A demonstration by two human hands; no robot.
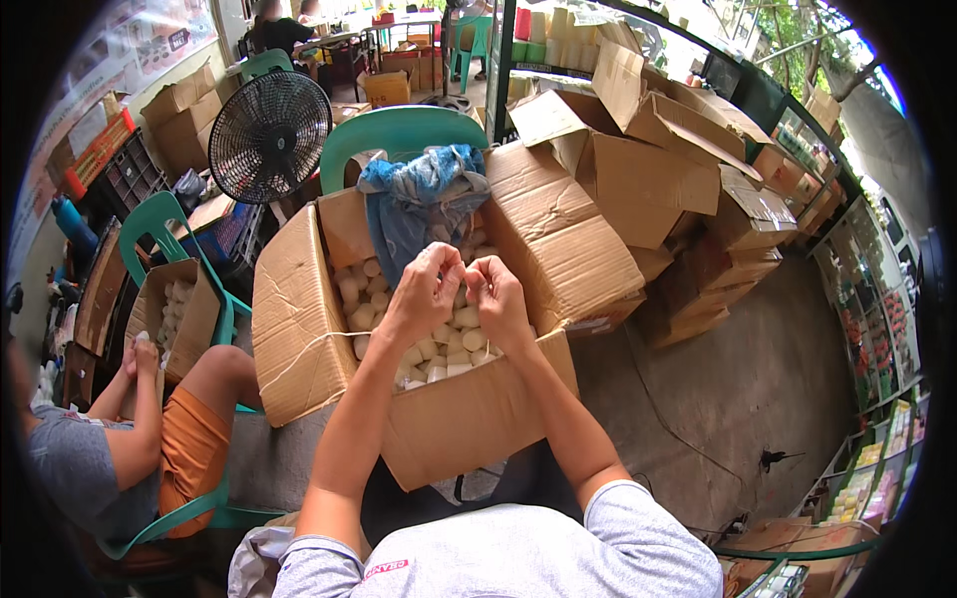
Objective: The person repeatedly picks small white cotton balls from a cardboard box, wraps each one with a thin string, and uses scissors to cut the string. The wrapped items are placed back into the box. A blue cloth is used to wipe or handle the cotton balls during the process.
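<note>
My left hand (426,294) and my right hand (495,296) are raised close together above an open cardboard box (469,419). Their fingers pinch a small pale piece between them; it is mostly hidden, so I cannot make out what it is. The box is full of several small white cylindrical pieces (454,334). A blue plastic bag (424,204) hangs over the box's far side, in front of a green plastic chair (399,130). A thin white string (299,354) runs across the left flap.
A person in orange shorts (194,439) sits at the left on a green chair beside a smaller box of white pieces (179,309). A black fan (269,135) stands behind. Stacked empty cartons (658,169) fill the right; shelves (877,329) line the far right wall.
</note>
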